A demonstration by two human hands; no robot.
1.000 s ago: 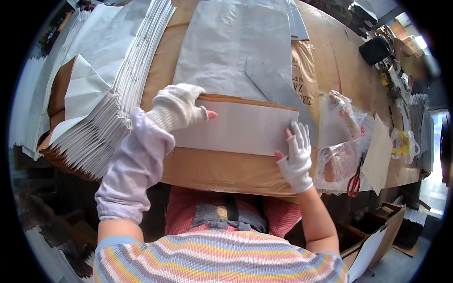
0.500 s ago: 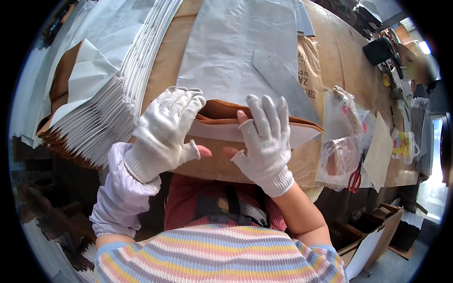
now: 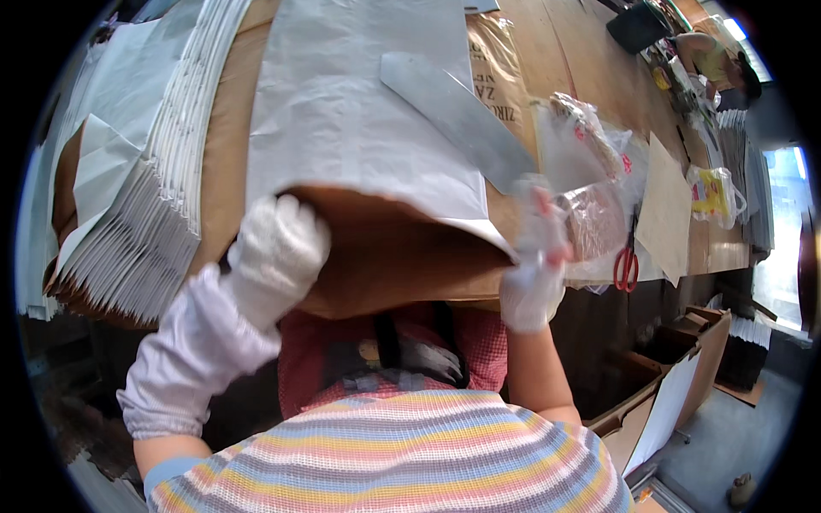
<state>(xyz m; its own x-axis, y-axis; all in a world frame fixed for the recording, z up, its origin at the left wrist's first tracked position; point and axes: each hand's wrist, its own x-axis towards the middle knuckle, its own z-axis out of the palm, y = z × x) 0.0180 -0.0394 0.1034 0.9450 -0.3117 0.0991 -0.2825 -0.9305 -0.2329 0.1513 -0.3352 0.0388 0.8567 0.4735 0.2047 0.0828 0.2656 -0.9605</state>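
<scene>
A long white paper bag [image 3: 316,128] with a brown lining lies lengthwise before me, its mouth gaping wide at the near end. My left hand [image 3: 278,252], in a white knit glove, is curled closed at the left edge of that mouth and grips the paper. At the right corner of the mouth is my right hand [image 3: 537,265], gloved too with bare fingertips showing; motion smears its fingers, so its grip is unclear. A flat grey plate [image 3: 453,111] with an angled end rests slantwise on top of the bag.
To the left stands a thick stack of folded white bags [image 3: 137,231]. Plastic-wrapped items [image 3: 590,222], red-handled scissors [image 3: 626,267] and a beige sheet [image 3: 663,209] lie at the right. Cardboard boxes [image 3: 637,376] stand below the table's right edge. Another person [image 3: 718,60] is at the far right.
My hands have moved apart to the two sides of the bag's mouth, which has widened from a narrow slit. My left fingers have curled in. The view has shifted, and a person has appeared.
</scene>
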